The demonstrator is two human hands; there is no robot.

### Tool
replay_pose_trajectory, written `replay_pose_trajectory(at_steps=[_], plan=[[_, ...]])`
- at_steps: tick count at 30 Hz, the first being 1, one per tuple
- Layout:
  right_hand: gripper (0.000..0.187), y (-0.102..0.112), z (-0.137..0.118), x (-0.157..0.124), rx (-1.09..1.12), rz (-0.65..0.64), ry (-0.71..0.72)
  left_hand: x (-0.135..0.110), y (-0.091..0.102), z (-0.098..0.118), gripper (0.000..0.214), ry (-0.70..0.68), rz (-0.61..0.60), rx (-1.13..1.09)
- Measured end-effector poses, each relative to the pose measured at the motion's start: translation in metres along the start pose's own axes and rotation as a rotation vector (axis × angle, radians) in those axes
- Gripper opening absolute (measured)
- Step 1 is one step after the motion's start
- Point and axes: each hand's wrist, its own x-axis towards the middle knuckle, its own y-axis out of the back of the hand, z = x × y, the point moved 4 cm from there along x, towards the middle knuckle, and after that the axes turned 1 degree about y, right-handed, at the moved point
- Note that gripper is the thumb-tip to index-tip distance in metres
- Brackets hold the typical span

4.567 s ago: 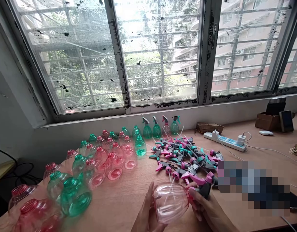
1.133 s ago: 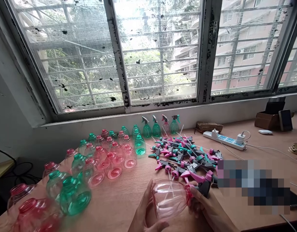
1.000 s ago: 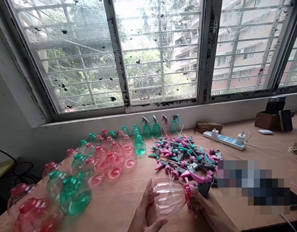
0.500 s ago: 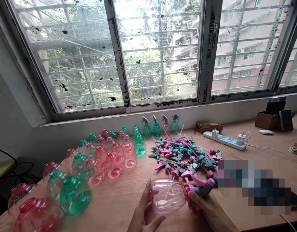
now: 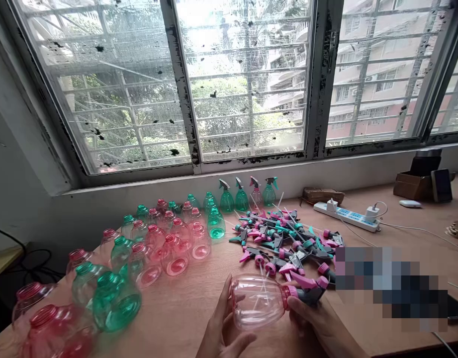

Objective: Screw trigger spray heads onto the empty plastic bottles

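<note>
Windows (image 5: 247, 89) in peeling frames threw daylight over the wooden table (image 5: 176, 318). Open-necked bottles (image 5: 174, 259), pink and green, crowded its left side; beside them sprawled a heap of trigger tops (image 5: 279, 242), a white power strip (image 5: 347, 217) just past it. Over the table's near part, I saw a pink bottle (image 5: 258, 304) held sideways: the left hand (image 5: 220, 325) curled its fingers around the base, while the right hand (image 5: 313, 314) gripped the spray head (image 5: 313, 294) at the neck.
</note>
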Motion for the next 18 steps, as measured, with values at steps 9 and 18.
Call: replay_pose_trajectory(at_steps=[9, 18], plan=[[0.046, 0.001, 0.004, 0.001, 0.034, 0.000, 0.005, -0.001, 0.001, 0.001, 0.095, -0.010, -0.002, -0.055], [0.044, 0.001, 0.002, 0.000, 0.041, 0.028, 0.020, -0.001, -0.004, 0.006, 0.100, -0.048, -0.011, -0.093]])
